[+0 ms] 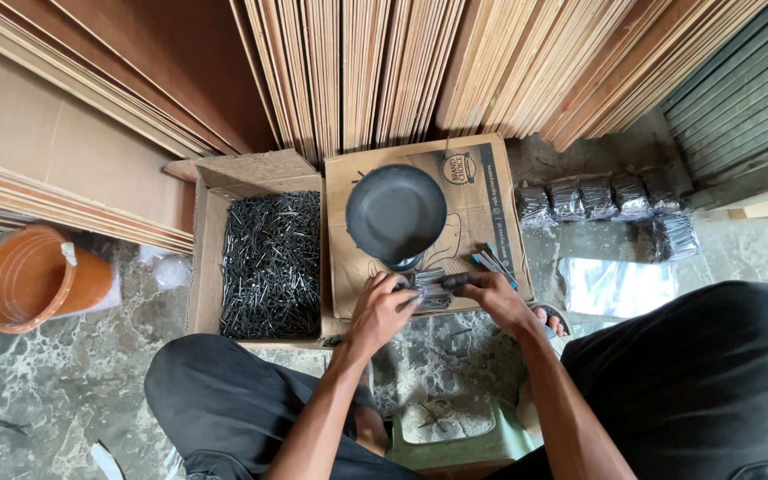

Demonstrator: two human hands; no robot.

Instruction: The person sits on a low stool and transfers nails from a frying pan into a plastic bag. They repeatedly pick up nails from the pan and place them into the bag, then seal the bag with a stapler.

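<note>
Both hands closed around 1 bundle of dark nails (431,290): left hand (382,309) and right hand (493,298) gripping opposite ends, apparently to keep them aligned, on flat cardboard (477,191) below black scale pan (396,212), beside open box of loose nails (271,262).

A closed cardboard box (482,191) lies in front of the person, with a pan (396,213) on it. Both hands, left hand (382,307) and right hand (491,295), meet over a bundle of nails (428,289) at its near edge. Left of it sits an open box of nails (270,262); farther left, a bucket (33,277). Bagged nail bundles (611,200) lie right. Boards (402,71) stand behind.
</note>
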